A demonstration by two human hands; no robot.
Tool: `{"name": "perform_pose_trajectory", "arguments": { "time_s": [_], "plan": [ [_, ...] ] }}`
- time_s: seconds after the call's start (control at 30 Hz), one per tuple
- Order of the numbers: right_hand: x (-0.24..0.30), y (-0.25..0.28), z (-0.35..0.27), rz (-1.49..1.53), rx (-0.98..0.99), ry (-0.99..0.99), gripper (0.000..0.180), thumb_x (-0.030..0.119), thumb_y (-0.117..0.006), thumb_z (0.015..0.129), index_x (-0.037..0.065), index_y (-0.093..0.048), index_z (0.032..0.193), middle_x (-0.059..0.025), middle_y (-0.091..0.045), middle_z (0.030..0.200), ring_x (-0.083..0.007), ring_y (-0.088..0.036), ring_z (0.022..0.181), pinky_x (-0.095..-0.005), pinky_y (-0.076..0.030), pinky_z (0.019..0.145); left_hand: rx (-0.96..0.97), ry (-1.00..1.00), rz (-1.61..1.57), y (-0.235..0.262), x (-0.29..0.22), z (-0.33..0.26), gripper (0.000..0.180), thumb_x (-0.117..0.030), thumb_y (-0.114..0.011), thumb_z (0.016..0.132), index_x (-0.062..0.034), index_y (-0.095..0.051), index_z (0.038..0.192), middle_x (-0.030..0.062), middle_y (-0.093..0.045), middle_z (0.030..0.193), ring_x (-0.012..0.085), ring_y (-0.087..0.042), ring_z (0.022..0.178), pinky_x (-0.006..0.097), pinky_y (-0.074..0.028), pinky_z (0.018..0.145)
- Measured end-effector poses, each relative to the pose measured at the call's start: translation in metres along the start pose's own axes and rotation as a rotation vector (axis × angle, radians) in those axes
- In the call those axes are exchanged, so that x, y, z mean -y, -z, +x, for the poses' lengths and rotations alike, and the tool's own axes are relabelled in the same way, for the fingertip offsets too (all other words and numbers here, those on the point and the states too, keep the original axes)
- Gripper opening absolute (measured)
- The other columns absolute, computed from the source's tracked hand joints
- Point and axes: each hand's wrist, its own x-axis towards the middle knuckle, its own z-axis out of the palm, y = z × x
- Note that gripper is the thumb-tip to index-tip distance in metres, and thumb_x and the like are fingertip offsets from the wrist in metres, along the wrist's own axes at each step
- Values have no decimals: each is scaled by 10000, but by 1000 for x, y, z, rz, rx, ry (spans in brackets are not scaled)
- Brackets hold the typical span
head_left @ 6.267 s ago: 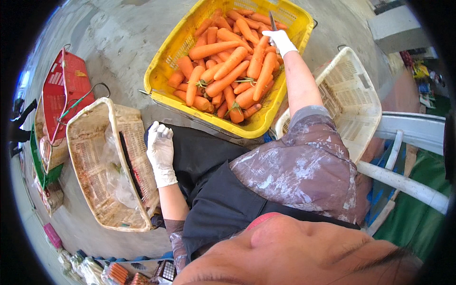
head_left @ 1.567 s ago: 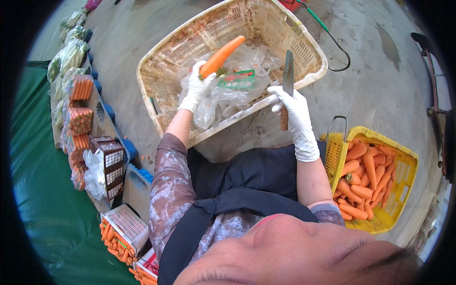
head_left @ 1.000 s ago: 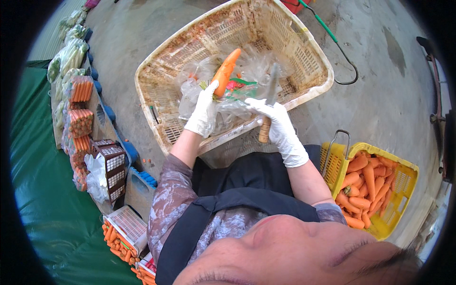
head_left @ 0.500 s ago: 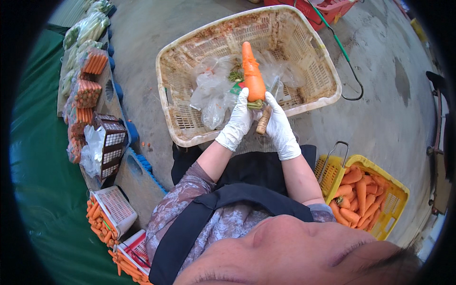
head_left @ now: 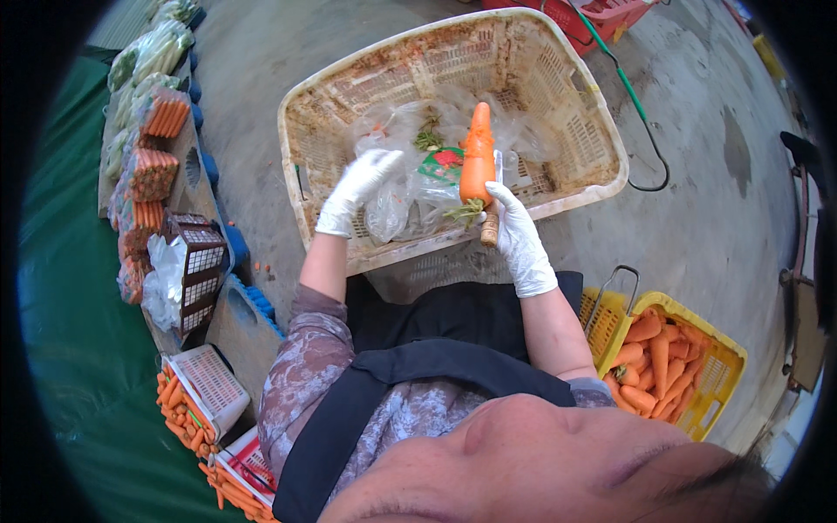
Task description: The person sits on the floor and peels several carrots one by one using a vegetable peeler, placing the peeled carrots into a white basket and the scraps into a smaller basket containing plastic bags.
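My right hand (head_left: 520, 240), in a white glove, grips an orange carrot (head_left: 477, 157) held upright with its green stub at the bottom. The same hand also holds the wooden handle of a knife (head_left: 490, 229); the blade is hidden behind the carrot. My left hand (head_left: 356, 186), also gloved, hovers with its fingers spread and holds nothing, a little to the left of the carrot. Both hands are above the near side of a big beige plastic basket (head_left: 307, 200) that holds clear plastic bags (head_left: 403, 200) and green carrot tops.
A yellow crate (head_left: 719, 388) full of carrots stands at my lower right. Bundled and bagged carrots (head_left: 148, 170) and small white baskets (head_left: 205, 383) line the green sheet on my left. A red basket (head_left: 610, 10) and a green hose (head_left: 632, 96) lie beyond on the concrete floor.
My left hand has let go of the carrot and moved left, open. The carrot now stands in my right hand together with the knife handle.
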Motion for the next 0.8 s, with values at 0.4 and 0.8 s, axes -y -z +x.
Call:
{"name": "perform_pose_trajectory", "arguments": {
  "time_s": [0.4,0.8],
  "plan": [
    [-11,-2,22,-358,-94,408,599,131,-794,699,14,-480,1196,-74,-604,1031,-140,-608,853,-281,-515,715,-308,56,-455,-17,73,30,265,-123,-584,871,-12,-639,1106,34,-668,991,138,-613,878,302,-498,786],
    [-38,-14,35,-585,-351,720,690,178,-876,594,-48,-414,1053,-146,-602,995,-184,-613,848,-309,-517,730,-262,-81,-1034,-127,-89,-29,432,-359,-546,944,-24,-549,1216,44,-624,1095,144,-584,992,313,-466,870]
  ]
}}
